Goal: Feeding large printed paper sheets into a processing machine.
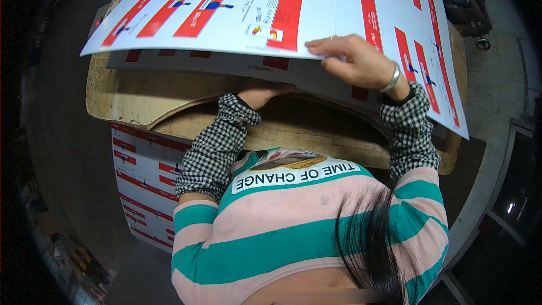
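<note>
A large white printed sheet with red blocks and small blue figures spans the top of the view, its near edge raised. My right hand, wearing a silver bracelet, is closed on that edge, thumb below and fingers on top. Beneath it lies another printed sheet of the same kind, mostly covered. My left hand is at this lower sheet's near edge, over the curved cut-out of a worn wooden table. Its fingers are mostly hidden in shadow under the sheets, so their grip cannot be made out.
Below the table at the left stands a stack or panel of similar red-and-white printed sheets. Metal machine parts are at the far right beside the table. A dark framed panel is at the right edge.
</note>
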`<move>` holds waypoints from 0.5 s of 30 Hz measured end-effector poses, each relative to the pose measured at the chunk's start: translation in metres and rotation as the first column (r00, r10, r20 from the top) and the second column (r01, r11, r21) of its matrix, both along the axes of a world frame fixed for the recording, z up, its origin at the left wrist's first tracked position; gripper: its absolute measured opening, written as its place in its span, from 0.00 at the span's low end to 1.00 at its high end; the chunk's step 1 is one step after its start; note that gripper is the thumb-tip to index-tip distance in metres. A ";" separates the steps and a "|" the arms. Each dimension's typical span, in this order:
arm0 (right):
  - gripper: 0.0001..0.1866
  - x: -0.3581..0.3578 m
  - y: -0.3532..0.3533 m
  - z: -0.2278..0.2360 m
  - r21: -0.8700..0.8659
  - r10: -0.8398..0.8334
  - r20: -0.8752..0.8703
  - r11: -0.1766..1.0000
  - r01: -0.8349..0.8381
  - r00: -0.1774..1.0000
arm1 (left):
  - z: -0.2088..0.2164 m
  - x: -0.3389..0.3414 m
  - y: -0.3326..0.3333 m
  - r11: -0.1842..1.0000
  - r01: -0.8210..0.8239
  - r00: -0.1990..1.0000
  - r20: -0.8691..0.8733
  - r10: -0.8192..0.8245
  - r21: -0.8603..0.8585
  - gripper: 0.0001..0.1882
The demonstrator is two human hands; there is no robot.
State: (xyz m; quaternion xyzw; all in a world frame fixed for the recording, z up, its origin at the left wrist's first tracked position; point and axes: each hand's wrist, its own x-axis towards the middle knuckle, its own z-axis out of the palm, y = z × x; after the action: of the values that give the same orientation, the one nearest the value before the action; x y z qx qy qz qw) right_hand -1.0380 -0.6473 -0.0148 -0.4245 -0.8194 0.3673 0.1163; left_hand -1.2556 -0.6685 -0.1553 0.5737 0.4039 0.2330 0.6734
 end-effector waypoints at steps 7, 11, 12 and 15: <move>0.17 0.000 -0.010 -0.049 0.015 0.110 -0.019 0.994 -0.109 0.994 | 0.001 0.000 0.004 0.998 0.067 0.989 0.131 -0.067 0.008 0.23; 0.16 0.009 0.020 -0.055 -0.126 0.063 0.083 0.991 -0.053 0.995 | 0.024 0.002 0.006 0.990 0.106 0.993 -0.062 -0.101 0.095 0.21; 0.15 0.010 0.033 -0.046 -0.154 0.008 0.195 0.988 0.023 0.981 | 0.025 0.005 0.008 0.998 0.051 0.994 -0.101 -0.046 0.041 0.21; 0.17 0.007 0.054 -0.087 0.212 -0.426 0.056 0.889 0.407 0.903 | 0.018 0.006 0.006 0.993 -0.050 0.998 0.042 0.046 0.110 0.22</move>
State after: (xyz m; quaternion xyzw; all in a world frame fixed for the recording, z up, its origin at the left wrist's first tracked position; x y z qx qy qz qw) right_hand -1.0314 -0.5931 -0.1018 -0.5949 -0.7460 0.2297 0.1920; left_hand -1.2494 -0.6627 -0.1373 0.5957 0.3906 0.2825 0.6424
